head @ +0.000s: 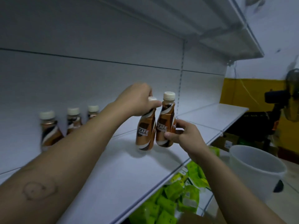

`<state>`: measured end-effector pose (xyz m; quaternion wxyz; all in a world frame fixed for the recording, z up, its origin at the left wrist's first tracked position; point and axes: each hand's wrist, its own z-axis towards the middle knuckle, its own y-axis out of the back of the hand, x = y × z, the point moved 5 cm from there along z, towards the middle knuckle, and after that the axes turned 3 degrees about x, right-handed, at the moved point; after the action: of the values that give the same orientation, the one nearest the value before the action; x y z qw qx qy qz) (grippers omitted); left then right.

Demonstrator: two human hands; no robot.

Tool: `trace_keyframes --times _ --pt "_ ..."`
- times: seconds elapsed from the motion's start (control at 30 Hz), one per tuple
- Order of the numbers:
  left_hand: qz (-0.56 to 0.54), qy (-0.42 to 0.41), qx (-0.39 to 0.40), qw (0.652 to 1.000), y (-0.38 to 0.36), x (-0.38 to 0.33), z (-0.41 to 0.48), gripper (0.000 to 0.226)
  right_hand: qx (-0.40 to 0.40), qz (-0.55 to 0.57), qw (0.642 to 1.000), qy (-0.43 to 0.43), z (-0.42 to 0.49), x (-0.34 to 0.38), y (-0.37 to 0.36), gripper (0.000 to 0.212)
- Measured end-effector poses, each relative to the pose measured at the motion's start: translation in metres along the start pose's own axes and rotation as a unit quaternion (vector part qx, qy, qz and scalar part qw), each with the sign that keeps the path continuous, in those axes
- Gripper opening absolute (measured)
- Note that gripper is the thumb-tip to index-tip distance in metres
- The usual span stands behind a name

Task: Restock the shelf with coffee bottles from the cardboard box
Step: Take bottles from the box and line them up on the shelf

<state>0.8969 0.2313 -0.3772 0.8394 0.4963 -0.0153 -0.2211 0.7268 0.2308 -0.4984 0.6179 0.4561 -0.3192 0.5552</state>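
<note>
We record two grips at the shelf. The left hand (137, 99) is clamped from above on the neck and cap of the left coffee bottle (145, 128), which leans right, its base on or just over the shelf board (113, 167); we cannot tell which. The right hand (182, 135) is clamped on the lower body of the right coffee bottle (166, 125), thumb across the front label, fingers behind; its cream cap is uncovered. The two bottles touch or nearly touch at the shoulder.

Outward from the grips we list:
- Three coffee bottles (73, 120) standing in a row against the back panel, well to the left, partly hidden behind the left forearm.
- Bare board between that row and the held pair, and more bare board to the right as far as the shelf's end.
- The front edge of the shelf running diagonally just below the right wrist.
- An upright slotted post (181, 88) on the back panel just behind the right bottle.
- An upper shelf (226, 29) overhead, with ample height above the caps.
- Green packets (176, 191) heaped on the tier below the front edge.
- A white bucket (255, 165) on the floor at right.
- A corner of the cardboard box (202, 217) at the bottom of the view.
</note>
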Motion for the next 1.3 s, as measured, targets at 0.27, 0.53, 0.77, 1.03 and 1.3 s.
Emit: trace_keyframes --times 0.27,0.53,0.77,1.03,1.3 --pt "0.112 0.083 -0.025 0.990 0.005 0.084 -0.003 0.046 0.069 0.004 0.997 -0.034 0.039 -0.021 -0.086 0.035" --pt "0.300 0.109 -0.035 0.947 -0.003 0.134 -0.008 0.051 0.072 0.009 0.994 -0.078 0.071 -0.054 -0.132 0.035" --pt "0.329 0.108 -0.039 0.937 -0.019 0.146 0.011 0.057 0.124 -0.101 0.983 -0.085 0.113 -0.056 -0.142 0.027" --pt "0.356 0.079 -0.032 0.931 -0.021 0.147 0.008 0.059 0.085 -0.069 0.992 -0.058 0.111 -0.073 -0.147 0.056" --pt "0.364 0.082 -0.045 0.927 -0.025 0.147 0.009 0.056 0.108 -0.161 0.981 0.009 0.100 -0.068 -0.159 0.060"
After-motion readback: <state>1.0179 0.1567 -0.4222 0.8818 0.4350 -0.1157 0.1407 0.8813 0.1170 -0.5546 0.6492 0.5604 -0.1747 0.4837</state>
